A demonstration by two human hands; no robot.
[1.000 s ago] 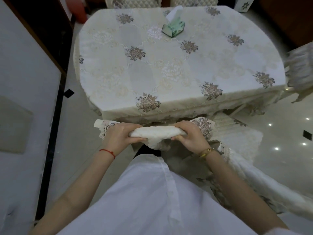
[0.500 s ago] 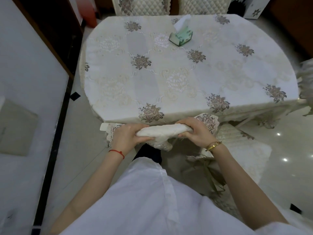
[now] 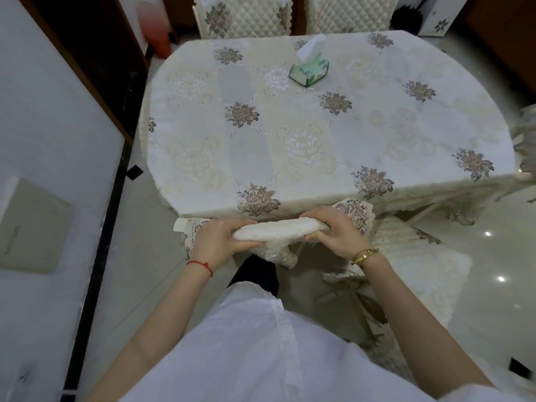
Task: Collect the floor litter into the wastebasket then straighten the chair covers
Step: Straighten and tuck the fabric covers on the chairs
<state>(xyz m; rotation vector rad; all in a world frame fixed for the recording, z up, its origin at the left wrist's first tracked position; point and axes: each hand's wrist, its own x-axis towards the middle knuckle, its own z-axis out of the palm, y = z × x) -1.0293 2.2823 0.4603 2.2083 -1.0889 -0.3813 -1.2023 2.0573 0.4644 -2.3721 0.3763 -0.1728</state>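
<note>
A cream lace chair cover (image 3: 275,231) is bunched over the top rail of the chair in front of me, at the near edge of the table. My left hand (image 3: 217,239) grips its left end and my right hand (image 3: 336,232) grips its right end. Lace corners with flower embroidery stick out past both hands. A loose fold hangs down between them. The chair's cushioned seat (image 3: 417,271) lies to the lower right. No litter and no wastebasket are in view.
The table (image 3: 203,158) carries a floral cloth and a green tissue box (image 3: 309,70). Two quilted covered chairs (image 3: 240,17) stand at its far side. A white wall panel (image 3: 52,169) runs along the left. Glossy floor (image 3: 493,245) opens to the right.
The view has tilted up and shifted, so the far chairs show more. Both hands stay clamped on the cover, with the right hand a little higher.
</note>
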